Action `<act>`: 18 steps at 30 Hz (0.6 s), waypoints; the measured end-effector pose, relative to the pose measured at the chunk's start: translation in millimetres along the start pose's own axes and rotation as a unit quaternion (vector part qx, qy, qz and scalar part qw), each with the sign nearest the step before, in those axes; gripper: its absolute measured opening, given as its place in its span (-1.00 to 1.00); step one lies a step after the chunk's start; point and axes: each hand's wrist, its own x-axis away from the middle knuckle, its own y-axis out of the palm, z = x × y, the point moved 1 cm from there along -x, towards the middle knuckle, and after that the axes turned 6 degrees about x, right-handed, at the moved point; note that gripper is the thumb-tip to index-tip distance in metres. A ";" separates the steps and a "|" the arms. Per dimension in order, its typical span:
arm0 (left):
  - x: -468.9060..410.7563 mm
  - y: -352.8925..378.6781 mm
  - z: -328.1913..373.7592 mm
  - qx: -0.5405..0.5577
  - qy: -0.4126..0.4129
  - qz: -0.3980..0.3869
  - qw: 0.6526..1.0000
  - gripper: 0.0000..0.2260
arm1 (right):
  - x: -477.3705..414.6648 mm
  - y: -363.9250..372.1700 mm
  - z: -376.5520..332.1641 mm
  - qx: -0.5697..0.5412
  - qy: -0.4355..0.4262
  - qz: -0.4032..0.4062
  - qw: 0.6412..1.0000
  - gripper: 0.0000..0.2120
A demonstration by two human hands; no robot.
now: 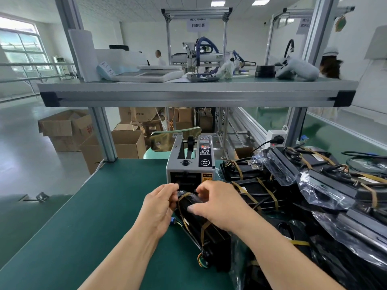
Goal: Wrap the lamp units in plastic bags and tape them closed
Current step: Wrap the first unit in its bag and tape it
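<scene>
From the head view, a grey tape dispenser (189, 164) stands on the green table (83, 216) at twelve o'clock from the hands, its outlet just beyond the fingertips. From one to four o'clock a pile of bagged units (314, 185), black and banded with yellowish tape, crowds the table's right side close against the right forearm. An aluminium shelf (196, 91) crosses overhead at twelve o'clock, and open cardboard boxes (62, 130) sit on the floor at ten o'clock. The lamp unit (201, 225) lies on the table between the hands, its long axis running from six to twelve o'clock, with coloured wires at its near end. The left hand (159, 206) has its fingers curled, pinching the plastic at the unit's far end from nine o'clock. The right hand (217, 204) arches over the top, fingers bent onto that same end, thumb along the unit.
</scene>
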 end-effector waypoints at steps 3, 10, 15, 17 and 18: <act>-1.7 -0.8 0.0 0.010 -0.012 0.006 1.000 -0.76 | -17.4 10.5 -6.6 0.044 -0.008 0.014 0.999 -0.72; -1.5 7.3 2.8 -0.044 -0.007 0.011 0.999 -0.78 | -24.1 21.1 -5.5 0.156 -0.074 0.074 0.982 -0.87; 9.4 14.5 5.7 -0.119 0.002 0.008 0.993 -0.74 | -21.5 18.2 3.1 0.191 -0.100 0.070 0.974 -0.86; 16.5 10.9 4.1 -0.153 -0.004 0.005 0.988 -0.72 | -16.4 19.7 8.2 0.194 -0.104 0.063 0.973 -0.81; 19.5 8.0 3.1 -0.162 -0.010 0.004 0.987 -0.73 | -14.0 20.3 10.8 0.189 -0.103 0.057 0.975 -0.77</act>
